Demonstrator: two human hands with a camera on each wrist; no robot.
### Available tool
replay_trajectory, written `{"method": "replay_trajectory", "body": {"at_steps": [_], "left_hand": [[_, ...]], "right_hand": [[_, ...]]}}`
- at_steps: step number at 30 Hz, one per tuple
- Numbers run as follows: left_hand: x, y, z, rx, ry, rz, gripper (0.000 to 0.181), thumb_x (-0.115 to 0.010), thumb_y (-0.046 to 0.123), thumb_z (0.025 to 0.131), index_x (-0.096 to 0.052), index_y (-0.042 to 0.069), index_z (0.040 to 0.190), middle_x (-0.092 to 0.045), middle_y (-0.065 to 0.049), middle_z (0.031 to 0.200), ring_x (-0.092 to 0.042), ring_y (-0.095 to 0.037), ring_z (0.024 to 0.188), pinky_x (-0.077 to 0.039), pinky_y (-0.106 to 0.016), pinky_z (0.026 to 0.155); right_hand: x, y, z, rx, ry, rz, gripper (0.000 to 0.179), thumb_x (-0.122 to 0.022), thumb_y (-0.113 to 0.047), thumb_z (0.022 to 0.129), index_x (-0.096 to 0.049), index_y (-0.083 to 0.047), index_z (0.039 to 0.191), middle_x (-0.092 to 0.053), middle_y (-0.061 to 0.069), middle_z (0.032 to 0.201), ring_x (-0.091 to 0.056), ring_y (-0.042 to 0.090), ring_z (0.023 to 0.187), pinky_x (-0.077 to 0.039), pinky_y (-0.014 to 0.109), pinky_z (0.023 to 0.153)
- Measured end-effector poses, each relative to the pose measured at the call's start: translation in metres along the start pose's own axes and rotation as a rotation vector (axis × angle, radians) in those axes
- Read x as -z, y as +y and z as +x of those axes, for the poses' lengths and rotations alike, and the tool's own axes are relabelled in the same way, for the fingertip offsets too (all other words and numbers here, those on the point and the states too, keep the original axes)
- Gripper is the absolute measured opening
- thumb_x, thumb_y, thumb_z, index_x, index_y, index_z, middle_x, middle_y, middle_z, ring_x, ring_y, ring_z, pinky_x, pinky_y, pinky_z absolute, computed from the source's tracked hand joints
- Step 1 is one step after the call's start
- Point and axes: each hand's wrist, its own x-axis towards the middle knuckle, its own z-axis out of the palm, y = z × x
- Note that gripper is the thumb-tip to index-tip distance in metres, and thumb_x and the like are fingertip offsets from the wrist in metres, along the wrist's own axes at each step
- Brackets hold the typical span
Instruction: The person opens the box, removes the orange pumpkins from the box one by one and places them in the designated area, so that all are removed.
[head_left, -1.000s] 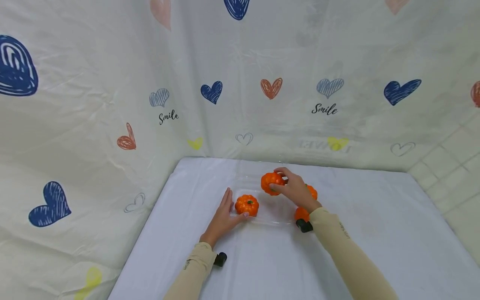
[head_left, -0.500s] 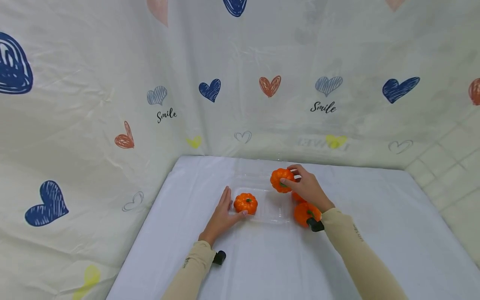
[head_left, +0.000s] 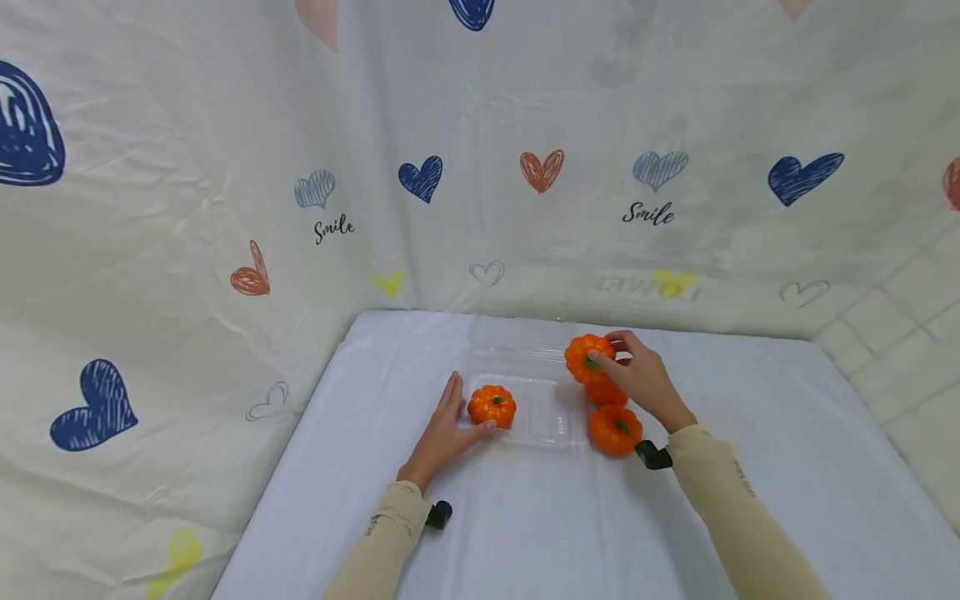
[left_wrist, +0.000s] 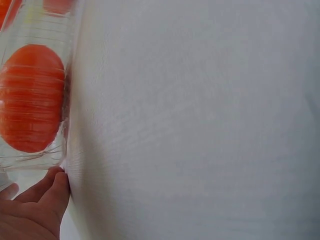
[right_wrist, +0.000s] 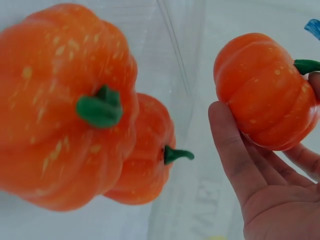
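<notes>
My right hand point(head_left: 647, 382) holds up a small orange pumpkin point(head_left: 588, 357) with a green stem, thumb on one side and fingers on the other. Two more pumpkins lie by the right end of a clear plastic box point(head_left: 542, 421): the rear pumpkin point(head_left: 606, 392) is partly covered by the held one, the front pumpkin point(head_left: 615, 431) shows whole. Inside the box, at its left end, sits another pumpkin point(head_left: 492, 407). Around that end my left hand point(head_left: 438, 444) rests with straight fingers, fingertips at the box wall point(left_wrist: 37, 162) in the left wrist view.
The clear lid point(head_left: 517, 337) stands open behind the box. A white cloth point(head_left: 510, 525) covers the table. Close behind the table hangs a curtain point(head_left: 480, 225) printed with hearts. Black wrist cameras point(head_left: 654, 455) stick out from both sleeves.
My right hand has carried its pumpkin to the right, from above the box to over the rear pumpkin. The front pumpkin has come out from behind the right wrist. My left hand stays put.
</notes>
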Motion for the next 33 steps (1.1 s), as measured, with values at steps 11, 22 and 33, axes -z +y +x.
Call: {"method": "replay_trajectory", "body": {"at_steps": [11, 22, 33], "left_hand": [[0.0, -0.001, 0.0, -0.015, 0.008, -0.021, 0.118, -0.081, 0.058, 0.091, -0.012, 0.007, 0.173, -0.003, 0.001, 0.18, -0.036, -0.031, 0.156, -0.033, -0.045, 0.123], [0.001, 0.001, 0.0, -0.001, 0.001, 0.001, 0.118, -0.08, 0.058, 0.092, -0.012, 0.006, 0.172, -0.003, -0.001, 0.18, -0.03, -0.028, 0.159, -0.032, -0.045, 0.124], [0.001, -0.001, 0.0, 0.003, -0.004, 0.003, 0.118, -0.079, 0.06, 0.092, -0.011, 0.007, 0.173, -0.002, 0.001, 0.18, -0.031, -0.028, 0.158, -0.032, -0.045, 0.125]], "right_hand": [[0.017, 0.013, -0.011, -0.073, 0.099, 0.109, 0.077, -0.062, -0.059, 0.105, -0.046, 0.002, 0.149, -0.056, 0.028, 0.142, -0.066, 0.045, 0.113, -0.064, 0.031, 0.081], [0.023, 0.032, -0.022, -0.127, 0.17, 0.154, 0.077, -0.057, -0.059, 0.107, -0.048, 0.007, 0.146, -0.055, 0.03, 0.142, -0.067, 0.043, 0.111, -0.064, 0.029, 0.079], [0.028, 0.06, -0.034, -0.203, 0.217, 0.226, 0.075, -0.053, -0.054, 0.11, -0.046, 0.01, 0.147, -0.052, 0.032, 0.142, -0.069, 0.004, 0.08, -0.065, 0.045, 0.081]]}}
